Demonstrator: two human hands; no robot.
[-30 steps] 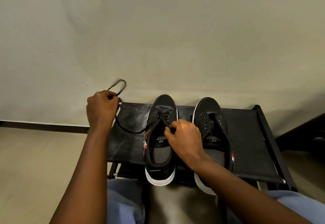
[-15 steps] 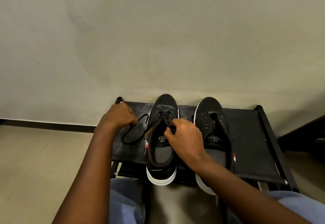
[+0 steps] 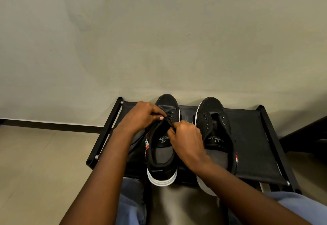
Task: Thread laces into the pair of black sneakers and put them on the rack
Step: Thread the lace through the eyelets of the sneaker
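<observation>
Two black sneakers with white soles stand side by side on the black rack [image 3: 251, 147], toes toward the wall. The left sneaker [image 3: 163, 154] has a black lace [image 3: 137, 140] partly threaded through its front eyelets, the loose end trailing down to the left. My left hand [image 3: 141, 117] pinches the lace at the sneaker's left eyelet row. My right hand [image 3: 185, 140] grips the lace at the tongue on the right side. The right sneaker [image 3: 215, 127] has bare eyelets and no lace.
The rack stands against a plain grey wall [image 3: 159, 39], with a dark skirting [image 3: 53, 124] to the left. Beige floor [image 3: 35, 171] spreads on the left. My knees in blue trousers [image 3: 131, 205] are just below the rack. A dark piece of furniture [image 3: 307, 136] is at the right.
My left hand has come in from far left of the rack to the left sneaker's eyelets, bringing the lace with it. My right hand has stayed at the tongue.
</observation>
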